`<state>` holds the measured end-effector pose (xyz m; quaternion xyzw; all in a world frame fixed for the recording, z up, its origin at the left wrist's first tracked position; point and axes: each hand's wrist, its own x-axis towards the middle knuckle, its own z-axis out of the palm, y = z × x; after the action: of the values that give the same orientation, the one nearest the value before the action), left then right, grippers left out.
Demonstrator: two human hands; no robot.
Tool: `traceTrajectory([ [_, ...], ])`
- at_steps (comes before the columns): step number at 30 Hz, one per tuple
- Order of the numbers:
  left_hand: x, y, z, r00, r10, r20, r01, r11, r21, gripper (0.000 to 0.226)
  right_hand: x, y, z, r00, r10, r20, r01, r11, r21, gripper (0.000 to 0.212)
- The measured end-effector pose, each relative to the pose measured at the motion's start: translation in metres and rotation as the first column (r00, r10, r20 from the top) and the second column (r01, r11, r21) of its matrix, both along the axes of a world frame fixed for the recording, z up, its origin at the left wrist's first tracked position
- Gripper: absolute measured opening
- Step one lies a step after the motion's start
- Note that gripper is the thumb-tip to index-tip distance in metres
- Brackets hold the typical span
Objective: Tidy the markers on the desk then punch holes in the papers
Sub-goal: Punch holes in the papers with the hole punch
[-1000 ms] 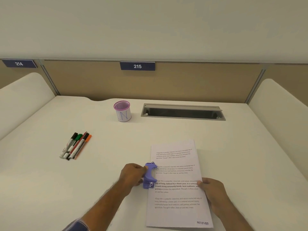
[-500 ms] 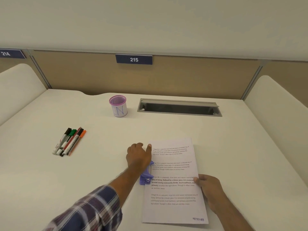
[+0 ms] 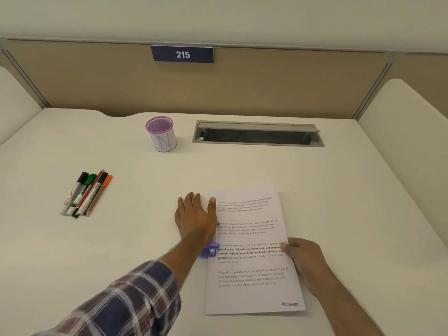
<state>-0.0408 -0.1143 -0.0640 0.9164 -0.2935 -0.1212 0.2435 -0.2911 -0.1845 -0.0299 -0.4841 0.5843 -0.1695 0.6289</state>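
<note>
A stack of printed papers (image 3: 252,294) lies on the white desk (image 3: 135,226) in front of me. A purple hole punch (image 3: 209,252) sits on the papers' left edge, mostly hidden under my left hand (image 3: 194,219), which lies flat on top of it with the fingers stretched out. My right hand (image 3: 305,260) grips the papers' right edge, thumb on top. Several markers (image 3: 84,194) lie side by side at the left of the desk. A pink-rimmed pen cup (image 3: 162,134) stands upright at the back with nothing visible inside.
A grey cable slot (image 3: 257,137) is recessed in the desk right of the cup. A tan back panel carries a sign reading 215 (image 3: 182,54). Curved white dividers (image 3: 402,132) rise along both sides of the desk.
My left hand went from gripping the punch at its side to lying flat on top of it with fingers extended. My view moved closer to the desk. The right hand kept hold of the papers.
</note>
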Motion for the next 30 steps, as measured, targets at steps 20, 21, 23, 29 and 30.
traceTrajectory([
  [20, -0.002, 0.004, -0.010, 0.997, 0.025, 0.068, -0.025, 1.000, -0.006, 0.060, -0.001, -0.003, -0.006, 1.000, -0.006, 0.011, 0.006, 1.000, 0.025, 0.012],
  [21, -0.002, 0.004, -0.010, 0.997, 0.026, 0.071, -0.026, 1.000, -0.006, 0.060, -0.001, -0.004, -0.006, 1.000, -0.006, 0.013, 0.005, 1.000, 0.026, 0.012],
  [23, -0.003, 0.004, -0.008, 0.997, 0.027, 0.076, -0.027, 1.000, -0.009, 0.059, -0.001, -0.004, -0.007, 1.000, -0.007, 0.022, 0.006, 1.000, 0.028, 0.012],
  [29, -0.002, 0.004, -0.007, 0.998, 0.023, 0.066, -0.022, 1.000, -0.009, 0.060, -0.001, -0.004, -0.008, 0.999, -0.017, 0.043, 0.016, 0.999, 0.032, 0.012],
  [30, -0.002, 0.004, -0.006, 0.998, 0.021, 0.063, -0.021, 1.000, -0.011, 0.060, -0.001, -0.004, -0.008, 0.999, -0.015, 0.045, 0.013, 0.999, 0.030, 0.012],
])
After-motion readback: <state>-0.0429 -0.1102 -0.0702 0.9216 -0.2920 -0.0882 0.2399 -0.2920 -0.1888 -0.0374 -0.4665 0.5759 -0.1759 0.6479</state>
